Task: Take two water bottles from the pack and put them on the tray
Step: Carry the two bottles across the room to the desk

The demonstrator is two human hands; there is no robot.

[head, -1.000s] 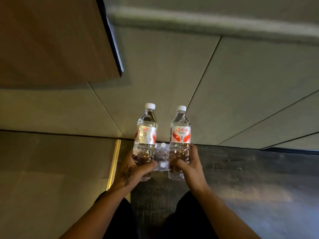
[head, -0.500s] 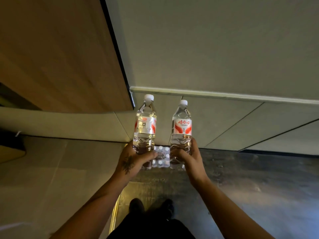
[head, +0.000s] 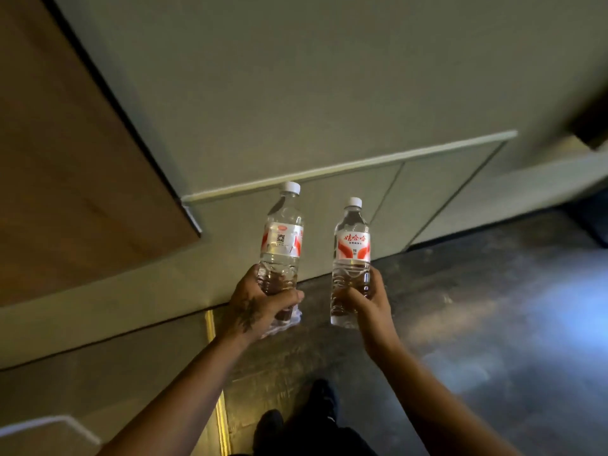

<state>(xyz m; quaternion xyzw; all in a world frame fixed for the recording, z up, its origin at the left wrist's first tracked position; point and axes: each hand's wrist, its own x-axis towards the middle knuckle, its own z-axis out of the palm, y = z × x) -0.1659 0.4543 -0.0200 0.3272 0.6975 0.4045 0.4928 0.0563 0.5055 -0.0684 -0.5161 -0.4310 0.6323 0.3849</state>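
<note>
I hold two clear water bottles with white caps and red-and-white labels, both upright in the air in front of me. My left hand (head: 260, 304) grips the lower part of the left bottle (head: 282, 238). The lower part of the right bottle (head: 352, 255) is gripped by my right hand (head: 365, 301). A corner of the plastic-wrapped bottle pack (head: 289, 322) shows on the floor just under my left hand; most of it is hidden. No tray is in view.
A grey wall (head: 296, 77) with a pale baseboard ledge (head: 345, 164) stands ahead. A wooden door panel (head: 65, 176) is at the left. The dark glossy floor (head: 477, 324) spreads to the right, with a brass threshold strip (head: 220, 406) at its left edge. My shoes (head: 296, 419) are below.
The view has tilted and turned right. Both hands have risen with the bottles and moved apart. The pack has slipped almost out of sight beneath my left hand.
</note>
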